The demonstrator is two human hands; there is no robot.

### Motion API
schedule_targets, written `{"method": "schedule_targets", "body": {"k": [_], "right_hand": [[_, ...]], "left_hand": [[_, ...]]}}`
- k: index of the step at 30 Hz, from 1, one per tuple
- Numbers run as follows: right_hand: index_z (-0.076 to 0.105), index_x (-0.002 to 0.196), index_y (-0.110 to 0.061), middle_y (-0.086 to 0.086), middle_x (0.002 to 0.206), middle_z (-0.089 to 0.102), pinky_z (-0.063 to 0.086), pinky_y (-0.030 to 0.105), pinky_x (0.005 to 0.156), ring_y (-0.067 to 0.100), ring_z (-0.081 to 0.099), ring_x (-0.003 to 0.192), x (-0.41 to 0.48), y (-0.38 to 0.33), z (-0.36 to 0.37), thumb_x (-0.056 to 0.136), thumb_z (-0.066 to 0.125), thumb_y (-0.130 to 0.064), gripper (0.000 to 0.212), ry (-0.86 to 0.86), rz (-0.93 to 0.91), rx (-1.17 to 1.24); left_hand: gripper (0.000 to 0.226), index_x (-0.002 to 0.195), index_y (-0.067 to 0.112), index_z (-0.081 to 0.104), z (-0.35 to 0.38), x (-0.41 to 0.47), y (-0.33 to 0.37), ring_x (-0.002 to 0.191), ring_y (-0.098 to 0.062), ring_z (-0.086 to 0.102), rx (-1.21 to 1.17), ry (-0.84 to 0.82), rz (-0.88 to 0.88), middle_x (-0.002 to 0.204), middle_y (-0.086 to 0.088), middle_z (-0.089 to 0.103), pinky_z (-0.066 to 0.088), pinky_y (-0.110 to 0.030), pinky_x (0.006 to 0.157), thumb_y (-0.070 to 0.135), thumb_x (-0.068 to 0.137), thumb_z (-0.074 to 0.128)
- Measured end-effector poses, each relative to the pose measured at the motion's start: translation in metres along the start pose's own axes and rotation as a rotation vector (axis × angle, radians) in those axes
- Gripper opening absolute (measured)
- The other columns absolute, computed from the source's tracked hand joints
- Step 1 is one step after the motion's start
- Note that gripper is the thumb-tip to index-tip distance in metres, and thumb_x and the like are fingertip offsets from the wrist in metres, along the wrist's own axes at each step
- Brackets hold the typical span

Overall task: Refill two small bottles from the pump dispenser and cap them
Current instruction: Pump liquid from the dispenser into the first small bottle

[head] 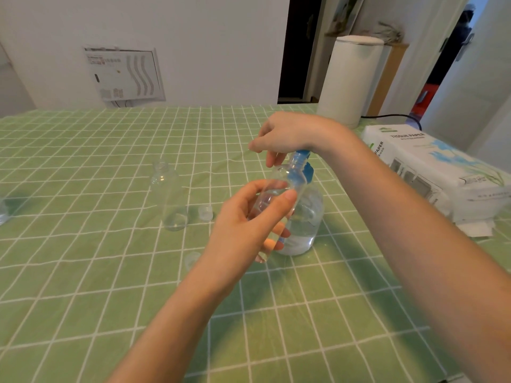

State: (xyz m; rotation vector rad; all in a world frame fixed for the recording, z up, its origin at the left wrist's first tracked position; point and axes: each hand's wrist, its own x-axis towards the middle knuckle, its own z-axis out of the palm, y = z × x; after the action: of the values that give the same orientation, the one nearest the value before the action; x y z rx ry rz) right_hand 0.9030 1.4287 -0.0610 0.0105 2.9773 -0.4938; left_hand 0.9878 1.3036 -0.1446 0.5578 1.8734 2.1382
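Observation:
My left hand [249, 219] grips a small clear bottle [276, 189], tilted, with its open neck up against the blue pump head [301, 156] of the clear dispenser [304, 228]. My right hand [287, 134] rests on top of the pump head, fingers hanging down over it. A second small clear bottle [170, 197] stands upright and uncapped to the left. Two clear caps lie on the cloth: one cap [206, 212] beside that bottle, the other cap [192, 258] nearer to me, by my left wrist.
A green checked cloth [83, 272] covers the table. A white tissue pack [431, 167] lies at the right edge, a white cylindrical appliance [348, 78] with a black cable behind it. A clear object [2, 208] shows at the far left edge.

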Motion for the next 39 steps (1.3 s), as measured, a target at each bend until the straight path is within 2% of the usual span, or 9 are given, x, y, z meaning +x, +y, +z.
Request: {"method": "schedule_targets", "body": {"k": [7,12,18,21,24,29,35,37,39], "right_hand": [[0.065,0.106,-0.012,-0.005,0.077,0.071,0.049,0.038,0.095,0.021,0.069,0.095,-0.001,0.001,0.004,0.093,0.050,-0.034,0.029,0.004,-0.021,0.058],[0.066,0.104,-0.013,-0.004,0.081,0.073,0.048,0.042,0.097,0.023,0.069,0.097,-0.002,0.005,0.010,0.092,0.051,-0.033,0.028,-0.011,-0.027,0.091],[0.065,0.107,-0.012,-0.002,0.081,0.074,0.049,0.041,0.096,0.023,0.069,0.097,-0.001,0.006,0.009,0.093,0.049,-0.031,0.029,0.000,-0.028,0.137],[0.064,0.107,-0.010,-0.001,0.081,0.074,0.049,0.041,0.096,0.026,0.069,0.097,-0.002,0.005,0.005,0.093,0.049,-0.030,0.029,0.010,-0.025,0.156],[0.064,0.107,-0.008,-0.002,0.078,0.072,0.052,0.041,0.093,0.027,0.069,0.096,-0.001,0.003,0.000,0.093,0.050,-0.030,0.030,0.055,-0.032,0.127],[0.065,0.106,-0.008,-0.001,0.078,0.072,0.053,0.035,0.088,0.018,0.070,0.085,-0.003,0.006,-0.002,0.094,0.049,-0.029,0.029,0.109,-0.056,0.169],[0.066,0.106,-0.013,0.000,0.084,0.074,0.046,0.020,0.071,0.016,0.071,0.087,-0.007,0.007,-0.013,0.096,0.047,-0.034,0.030,0.097,-0.050,0.137],[0.066,0.106,-0.012,0.001,0.084,0.074,0.047,0.022,0.072,0.017,0.070,0.088,-0.008,0.007,-0.011,0.097,0.045,-0.035,0.033,0.094,-0.049,0.132],[0.066,0.106,-0.012,0.003,0.085,0.074,0.049,0.030,0.082,0.019,0.069,0.089,-0.007,0.006,-0.006,0.098,0.043,-0.039,0.037,0.071,-0.039,0.138]], "left_hand": [[0.036,0.098,0.024,0.065,0.001,0.000,-0.001,0.057,-0.008,0.061,-0.009,0.003,0.015,0.073,0.007,0.068,0.044,-0.016,0.044,0.041,0.066,0.064],[0.020,0.099,0.024,0.064,0.000,-0.001,-0.006,0.057,-0.009,0.061,0.017,0.008,0.014,0.075,0.008,0.069,0.047,-0.018,0.045,0.030,0.080,0.065],[0.029,0.100,0.025,0.064,-0.001,-0.001,-0.005,0.058,-0.010,0.061,0.027,0.011,0.018,0.076,0.007,0.069,0.046,-0.017,0.046,0.038,0.073,0.065],[0.018,0.098,0.025,0.065,0.000,0.001,-0.003,0.057,-0.010,0.061,0.020,0.010,0.027,0.072,0.008,0.067,0.044,-0.015,0.043,0.030,0.080,0.065],[0.018,0.096,0.026,0.065,0.000,0.001,-0.001,0.056,-0.009,0.060,-0.009,0.015,0.028,0.072,0.007,0.066,0.041,-0.014,0.041,0.030,0.078,0.065],[0.018,0.097,0.026,0.065,0.000,0.000,0.000,0.057,-0.008,0.060,-0.002,0.004,0.037,0.073,0.007,0.067,0.044,-0.016,0.043,0.030,0.079,0.065],[0.018,0.098,0.026,0.065,-0.001,0.001,0.000,0.057,-0.008,0.060,-0.002,0.004,0.036,0.073,0.006,0.067,0.044,-0.016,0.044,0.030,0.080,0.065],[0.019,0.097,0.026,0.065,0.000,0.000,0.000,0.057,-0.008,0.060,-0.005,0.007,0.032,0.074,0.007,0.067,0.044,-0.015,0.043,0.031,0.079,0.065],[0.020,0.098,0.026,0.065,0.000,0.000,0.001,0.057,-0.008,0.060,-0.001,0.006,0.034,0.074,0.007,0.067,0.043,-0.015,0.043,0.031,0.079,0.065]]}}
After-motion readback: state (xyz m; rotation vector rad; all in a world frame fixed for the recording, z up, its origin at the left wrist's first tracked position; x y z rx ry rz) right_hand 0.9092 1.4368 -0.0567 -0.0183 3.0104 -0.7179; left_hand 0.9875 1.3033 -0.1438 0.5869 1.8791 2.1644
